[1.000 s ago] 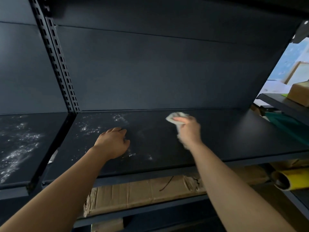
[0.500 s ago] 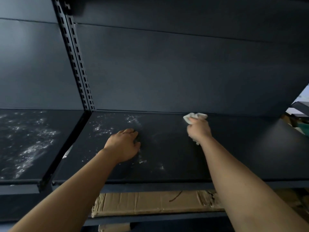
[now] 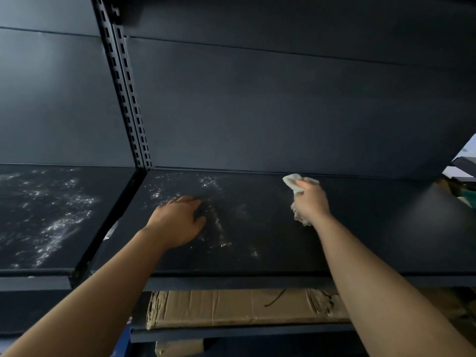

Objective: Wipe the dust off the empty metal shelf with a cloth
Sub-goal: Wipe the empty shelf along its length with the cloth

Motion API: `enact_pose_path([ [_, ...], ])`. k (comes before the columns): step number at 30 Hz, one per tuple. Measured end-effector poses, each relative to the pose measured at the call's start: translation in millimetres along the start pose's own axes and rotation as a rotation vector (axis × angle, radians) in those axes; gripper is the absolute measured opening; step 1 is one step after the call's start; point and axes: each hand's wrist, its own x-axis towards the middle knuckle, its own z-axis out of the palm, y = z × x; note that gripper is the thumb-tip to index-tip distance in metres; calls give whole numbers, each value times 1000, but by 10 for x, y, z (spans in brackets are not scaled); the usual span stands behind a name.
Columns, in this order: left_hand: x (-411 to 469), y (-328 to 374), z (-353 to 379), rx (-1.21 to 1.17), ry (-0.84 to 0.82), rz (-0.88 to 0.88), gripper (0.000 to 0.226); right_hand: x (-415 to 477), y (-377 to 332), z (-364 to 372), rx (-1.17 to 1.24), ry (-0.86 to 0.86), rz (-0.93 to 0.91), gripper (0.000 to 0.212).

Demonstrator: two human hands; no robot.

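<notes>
A dark metal shelf stretches in front of me, with white dust specks on its left part. My right hand grips a crumpled white cloth and presses it on the shelf near the back wall. My left hand rests palm down on the dusty patch, fingers slightly curled, holding nothing. The right half of the shelf looks free of dust.
A slotted upright post divides this bay from the neighbouring shelf on the left, which is heavily dusted. Flattened cardboard lies on the lower shelf. Another rack with items shows at the far right.
The view has swung left. My right hand with the cloth has moved back toward the rear wall. My left hand stays on the dusty patch.
</notes>
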Motion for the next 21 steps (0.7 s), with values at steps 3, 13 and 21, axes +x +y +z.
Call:
enact_pose_path([
  [3,-76,-116,8,32,-17,-20,61,-181,-302,160,-147,11,-190,38],
  [13,-340,-580,-167,11,13,44,66,-846,-1333,611,215,-209,-291,46],
  [21,-505,-972,-180,59,-88,103,67,-1023,-597,90,-22,-42,120,57],
])
